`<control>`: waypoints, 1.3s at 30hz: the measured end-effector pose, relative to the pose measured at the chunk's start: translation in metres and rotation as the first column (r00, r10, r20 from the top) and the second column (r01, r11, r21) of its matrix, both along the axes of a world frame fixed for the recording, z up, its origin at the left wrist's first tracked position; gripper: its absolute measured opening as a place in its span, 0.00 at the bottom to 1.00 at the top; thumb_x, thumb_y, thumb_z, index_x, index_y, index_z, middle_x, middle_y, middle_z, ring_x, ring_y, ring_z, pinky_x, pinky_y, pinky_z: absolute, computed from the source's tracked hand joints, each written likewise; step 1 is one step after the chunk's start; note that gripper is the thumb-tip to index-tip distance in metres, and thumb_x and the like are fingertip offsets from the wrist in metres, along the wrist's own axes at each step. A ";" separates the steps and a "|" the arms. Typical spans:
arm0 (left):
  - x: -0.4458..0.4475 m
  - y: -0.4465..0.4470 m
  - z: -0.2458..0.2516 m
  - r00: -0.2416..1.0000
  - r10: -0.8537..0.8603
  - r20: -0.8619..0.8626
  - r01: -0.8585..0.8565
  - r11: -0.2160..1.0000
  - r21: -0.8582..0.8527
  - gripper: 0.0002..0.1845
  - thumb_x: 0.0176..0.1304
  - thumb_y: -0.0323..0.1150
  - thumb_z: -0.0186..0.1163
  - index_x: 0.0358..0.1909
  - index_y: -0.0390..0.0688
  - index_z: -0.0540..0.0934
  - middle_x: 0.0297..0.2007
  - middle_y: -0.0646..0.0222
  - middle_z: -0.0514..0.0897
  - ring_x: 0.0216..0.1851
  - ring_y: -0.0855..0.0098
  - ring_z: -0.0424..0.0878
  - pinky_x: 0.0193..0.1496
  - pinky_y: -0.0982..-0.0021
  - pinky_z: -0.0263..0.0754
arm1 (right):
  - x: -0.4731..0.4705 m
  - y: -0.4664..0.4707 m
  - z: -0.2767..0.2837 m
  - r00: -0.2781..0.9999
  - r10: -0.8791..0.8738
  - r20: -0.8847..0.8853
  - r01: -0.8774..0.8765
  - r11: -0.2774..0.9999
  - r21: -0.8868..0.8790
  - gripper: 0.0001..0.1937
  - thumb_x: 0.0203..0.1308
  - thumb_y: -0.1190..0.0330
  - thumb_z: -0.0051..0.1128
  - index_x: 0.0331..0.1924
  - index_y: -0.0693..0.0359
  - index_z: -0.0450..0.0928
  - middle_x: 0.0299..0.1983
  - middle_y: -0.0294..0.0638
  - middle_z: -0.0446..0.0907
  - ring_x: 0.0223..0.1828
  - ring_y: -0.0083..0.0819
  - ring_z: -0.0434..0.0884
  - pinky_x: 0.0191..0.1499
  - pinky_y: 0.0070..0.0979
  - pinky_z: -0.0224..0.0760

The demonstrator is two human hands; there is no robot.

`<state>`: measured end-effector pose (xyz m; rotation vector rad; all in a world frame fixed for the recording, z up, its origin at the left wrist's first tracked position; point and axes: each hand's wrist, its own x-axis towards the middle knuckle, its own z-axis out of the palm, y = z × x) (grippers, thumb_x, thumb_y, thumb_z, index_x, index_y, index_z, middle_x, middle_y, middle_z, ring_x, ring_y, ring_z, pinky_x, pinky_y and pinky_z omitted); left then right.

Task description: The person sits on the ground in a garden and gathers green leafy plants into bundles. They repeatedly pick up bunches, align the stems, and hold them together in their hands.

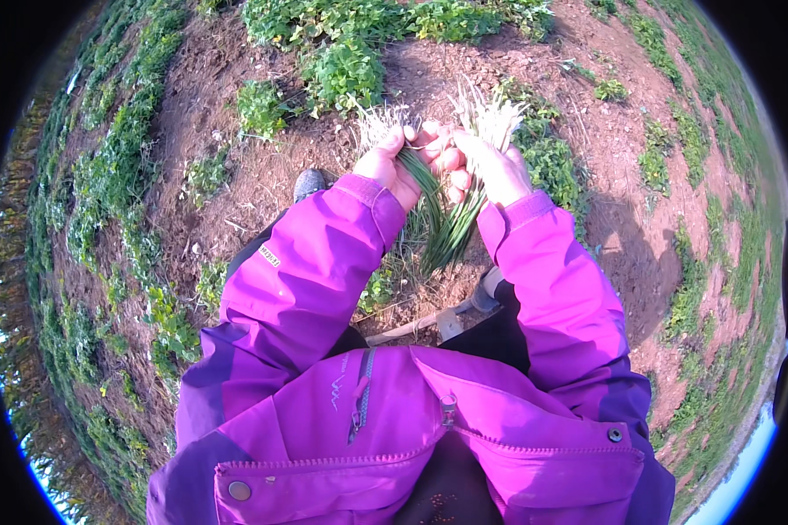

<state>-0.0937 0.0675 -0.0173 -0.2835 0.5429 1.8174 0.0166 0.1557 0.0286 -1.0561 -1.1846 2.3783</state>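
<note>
My left hand [389, 163] holds a bunch of slender green-leaved alliums, likely scallions or chives, with its pale roots [379, 125] pointing away from me. Fingers of my right hand [496, 167] wrap around a second bunch, whose white stems and root ends [489, 115] spread out above the hand. The green leaves [450, 233] of both bunches hang down toward me and overlap between my wrists. My fingertips nearly meet between the two bunches. Magenta sleeves cover both arms.
A tool with a wooden handle [404, 329] and a metal part [449, 323] lies on the soil by my right shoe [484, 294]. My left shoe [308, 184] rests on reddish soil. Low leafy plants [348, 72] grow ahead, with green rows [115, 170] to the left.
</note>
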 end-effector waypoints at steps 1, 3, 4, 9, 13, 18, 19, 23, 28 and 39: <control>0.001 -0.001 0.003 0.999 0.032 -0.002 -0.032 0.999 0.031 0.17 0.69 0.41 0.34 0.33 0.40 0.67 0.33 0.57 0.72 0.39 0.53 0.74 0.47 0.46 0.69 | 0.001 0.003 0.000 1.000 0.003 -0.011 -0.004 0.999 -0.053 0.14 0.55 0.65 0.53 0.42 0.67 0.74 0.19 0.38 0.74 0.14 0.21 0.70 0.14 0.20 0.64; 0.000 -0.005 0.007 1.000 0.027 -0.012 -0.027 1.000 -0.010 0.16 0.69 0.38 0.36 0.32 0.37 0.66 0.35 0.59 0.71 0.41 0.58 0.73 0.53 0.51 0.69 | 0.003 0.010 -0.002 0.996 0.006 -0.093 -0.022 0.985 -0.171 0.15 0.57 0.65 0.50 0.45 0.67 0.72 0.21 0.35 0.72 0.15 0.20 0.67 0.17 0.22 0.64; -0.002 -0.006 0.007 1.000 0.019 -0.023 -0.020 0.999 -0.026 0.16 0.69 0.38 0.36 0.32 0.37 0.66 0.34 0.60 0.71 0.40 0.59 0.73 0.53 0.51 0.69 | 0.005 0.013 -0.003 0.991 0.001 -0.132 -0.033 0.970 -0.240 0.15 0.58 0.66 0.50 0.46 0.67 0.72 0.21 0.35 0.72 0.15 0.20 0.67 0.17 0.22 0.63; -0.011 -0.013 0.000 0.991 -0.125 -0.042 0.123 0.990 -0.067 0.12 0.68 0.37 0.38 0.34 0.38 0.67 0.30 0.65 0.70 0.27 0.72 0.69 0.33 0.67 0.71 | 0.011 0.026 -0.010 0.958 0.000 -0.285 -0.122 0.903 -0.412 0.12 0.61 0.65 0.44 0.45 0.62 0.70 0.23 0.30 0.70 0.15 0.18 0.65 0.18 0.21 0.59; -0.014 -0.016 0.003 0.975 -0.216 -0.057 0.214 0.976 -0.033 0.09 0.68 0.35 0.40 0.34 0.42 0.66 0.26 0.72 0.68 0.17 0.83 0.57 0.17 0.82 0.52 | 0.015 0.034 -0.009 0.946 -0.036 -0.322 -0.116 0.890 -0.441 0.11 0.63 0.64 0.43 0.43 0.60 0.69 0.23 0.29 0.70 0.15 0.17 0.63 0.19 0.20 0.57; -0.009 -0.012 0.014 0.945 -0.263 -0.192 0.251 0.964 -0.086 0.07 0.65 0.37 0.47 0.34 0.46 0.67 0.24 0.76 0.68 0.13 0.86 0.52 0.12 0.84 0.44 | 0.020 0.036 -0.006 0.938 -0.005 -0.348 -0.150 0.896 -0.417 0.12 0.64 0.63 0.41 0.46 0.60 0.67 0.24 0.28 0.66 0.15 0.16 0.61 0.18 0.18 0.54; -0.007 -0.011 0.016 0.937 -0.287 -0.199 0.276 0.958 -0.084 0.07 0.64 0.38 0.48 0.34 0.46 0.67 0.24 0.77 0.68 0.13 0.87 0.52 0.12 0.84 0.43 | 0.020 0.036 -0.006 0.944 0.005 -0.329 -0.156 0.887 -0.434 0.11 0.64 0.64 0.42 0.45 0.60 0.68 0.24 0.29 0.67 0.15 0.16 0.61 0.18 0.19 0.55; 0.001 -0.009 0.020 0.898 -0.357 -0.256 0.365 0.931 -0.015 0.08 0.62 0.38 0.52 0.34 0.45 0.68 0.23 0.77 0.69 0.13 0.88 0.52 0.11 0.85 0.43 | 0.023 0.037 -0.002 0.958 0.061 -0.279 -0.168 0.910 -0.380 0.11 0.61 0.65 0.46 0.43 0.61 0.70 0.24 0.31 0.69 0.16 0.17 0.63 0.19 0.21 0.57; 0.003 -0.009 0.024 0.864 -0.371 -0.341 0.386 0.922 -0.027 0.12 0.63 0.41 0.50 0.37 0.42 0.69 0.21 0.76 0.69 0.11 0.87 0.53 0.10 0.84 0.42 | 0.050 0.064 0.015 0.997 -0.062 -0.045 0.059 0.996 -0.063 0.09 0.54 0.69 0.57 0.37 0.64 0.73 0.22 0.34 0.69 0.16 0.19 0.64 0.18 0.21 0.58; 0.006 -0.012 0.030 0.773 -0.477 -0.418 0.509 0.860 -0.041 0.12 0.65 0.41 0.47 0.36 0.42 0.71 0.17 0.74 0.68 0.08 0.87 0.49 0.08 0.83 0.40 | 0.069 0.069 0.020 0.979 -0.103 0.175 0.039 0.942 0.335 0.13 0.51 0.67 0.61 0.39 0.63 0.76 0.19 0.31 0.70 0.13 0.16 0.65 0.16 0.18 0.59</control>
